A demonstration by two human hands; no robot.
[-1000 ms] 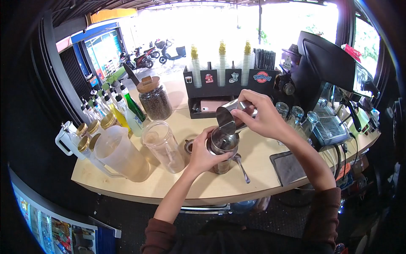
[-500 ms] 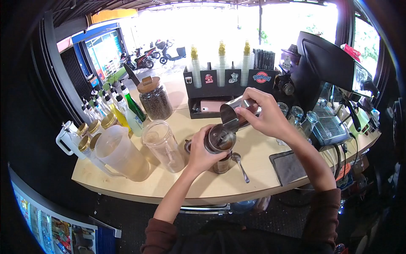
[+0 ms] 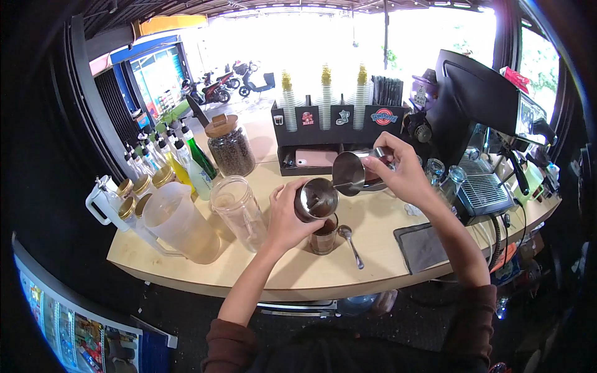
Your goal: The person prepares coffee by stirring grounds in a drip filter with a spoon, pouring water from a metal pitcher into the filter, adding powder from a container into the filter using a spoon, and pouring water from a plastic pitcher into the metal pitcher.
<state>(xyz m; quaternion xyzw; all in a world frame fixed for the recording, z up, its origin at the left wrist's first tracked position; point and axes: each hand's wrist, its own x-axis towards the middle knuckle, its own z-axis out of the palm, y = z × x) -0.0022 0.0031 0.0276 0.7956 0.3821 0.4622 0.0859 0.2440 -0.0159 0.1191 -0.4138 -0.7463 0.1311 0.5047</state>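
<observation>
Left hand (image 3: 287, 217) and right hand (image 3: 401, 169) are both closed on metalware: a silver, cylindrical metal cup (image 3: 307, 208) is grasped around its side by the left, and a polished silver metal pitcher (image 3: 350, 173) is gripped by the right. Since a moment ago, the cup has been shifted slightly toward ten o'clock, and more of the short, clear glass tumbler (image 3: 323, 244) has been exposed beneath it. By this shift, the tumbler's mouth is left less covered, while cup and pitcher are still kept close together.

The cup is held above the counter (image 3: 373, 273), at the tumbler's twelve o'clock side, with its mouth tipped toward the viewer and its shiny inner wall shown. At its two o'clock side, the pitcher is tilted, its lip brought to or just beside the cup's rim; whether liquid is being passed cannot be told. Dark brown contents are seen in the upright tumbler. A silver metal spoon (image 3: 351, 241) is laid just beside it, at three o'clock, and a tall, clear, ribbed jug (image 3: 239, 208) is stood at nine.
</observation>
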